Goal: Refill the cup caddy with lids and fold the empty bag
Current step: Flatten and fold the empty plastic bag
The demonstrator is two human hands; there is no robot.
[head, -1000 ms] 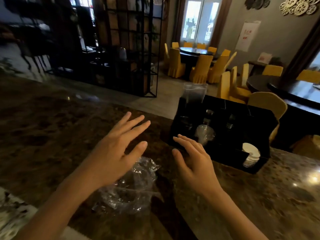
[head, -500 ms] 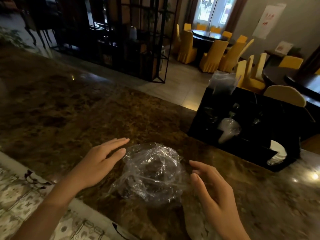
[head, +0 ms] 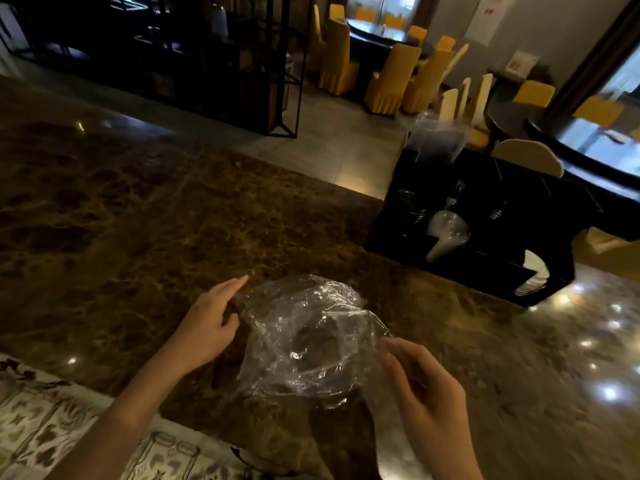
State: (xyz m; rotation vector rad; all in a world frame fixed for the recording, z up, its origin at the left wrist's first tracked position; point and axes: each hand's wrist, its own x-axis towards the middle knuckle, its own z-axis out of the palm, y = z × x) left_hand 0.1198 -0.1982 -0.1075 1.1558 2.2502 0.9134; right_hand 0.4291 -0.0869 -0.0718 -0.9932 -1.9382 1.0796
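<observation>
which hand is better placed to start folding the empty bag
Probably the right hand: its fingertips are already at the near right edge of the clear bag and look to be touching it. The left hand rests at the bag's left side, fingers fairly straight, better suited to hold it down.

Bag (head: 304, 337) on counter (head: 138, 220), caddy (head: 485, 230) behind-right.

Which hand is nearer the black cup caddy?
Right. The right hand sits at the clear plastic bag's near-right edge, below the black cup caddy; the left hand is at the bag's left edge, farther away.
</observation>
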